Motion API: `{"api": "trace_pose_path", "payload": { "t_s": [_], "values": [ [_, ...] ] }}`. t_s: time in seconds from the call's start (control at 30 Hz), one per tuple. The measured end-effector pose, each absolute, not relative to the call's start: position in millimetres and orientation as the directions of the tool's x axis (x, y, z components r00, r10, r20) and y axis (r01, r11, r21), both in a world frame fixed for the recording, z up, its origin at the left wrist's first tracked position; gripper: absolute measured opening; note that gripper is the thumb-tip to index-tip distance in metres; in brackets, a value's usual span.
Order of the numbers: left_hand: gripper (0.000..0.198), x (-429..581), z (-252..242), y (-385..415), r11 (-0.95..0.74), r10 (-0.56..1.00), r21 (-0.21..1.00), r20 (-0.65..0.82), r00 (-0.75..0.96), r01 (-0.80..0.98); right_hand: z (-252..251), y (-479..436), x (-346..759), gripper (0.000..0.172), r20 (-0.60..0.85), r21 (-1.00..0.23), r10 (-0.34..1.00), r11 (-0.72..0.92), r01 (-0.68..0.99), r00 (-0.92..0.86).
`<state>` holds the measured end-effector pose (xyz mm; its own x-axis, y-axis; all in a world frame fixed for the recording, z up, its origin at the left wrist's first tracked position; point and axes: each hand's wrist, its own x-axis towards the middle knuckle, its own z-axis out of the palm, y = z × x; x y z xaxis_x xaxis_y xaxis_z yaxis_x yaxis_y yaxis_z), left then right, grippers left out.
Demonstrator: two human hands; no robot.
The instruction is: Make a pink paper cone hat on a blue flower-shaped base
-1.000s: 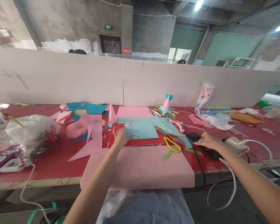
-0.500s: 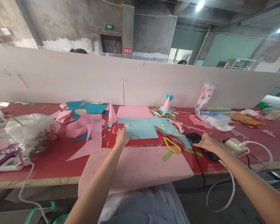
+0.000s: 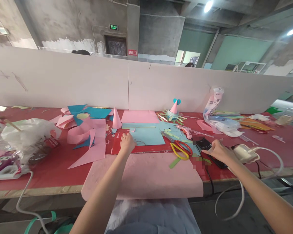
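Near the worktop's point(image 3: 51, 175) front edge: right hand point(image 3: 218, 150) at the phone point(image 3: 204, 144)

The phone lies right of centre, thumb and fingers parted on it; whether they grip, I cannot tell. A light hold, clear of the black cable point(image 3: 210, 180), probably serves best. The left hand point(image 3: 127, 143) curls its fingers together by the blue sheet's point(image 3: 150, 136) left edge, any hold hidden. 2 pink cones point(image 3: 116, 120) stand towards the back edge.

Two hands point(image 3: 127, 143), two pink cones point(image 3: 117, 121), one phone point(image 3: 203, 144), one glue gun point(image 3: 186, 132), one scissors point(image 3: 175, 142).
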<state>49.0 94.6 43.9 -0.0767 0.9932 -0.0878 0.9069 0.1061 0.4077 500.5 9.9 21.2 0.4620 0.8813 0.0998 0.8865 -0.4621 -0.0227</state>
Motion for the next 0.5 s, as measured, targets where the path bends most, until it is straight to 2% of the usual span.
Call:
{"api": "trace_pose_path", "payload": {
  "t_s": [0.23, 0.5],
  "values": [
    [0.056, 52.3, 52.5, 93.2, 0.141, 0.988, 0.387, -0.12, -0.102, 0.911, 23.0, 8.1, 495.4, 0.047, 0.112, -0.04, 0.877, -0.467, 0.884, 0.468],
    [0.05, 51.2, 46.6, 93.4, 0.082, 0.993, 0.34, -0.11, -0.047, 0.937, 25.2, 5.8, 490.4, 0.043, 0.108, -0.049, 0.877, -0.466, 0.883, 0.469]
  ]
}}
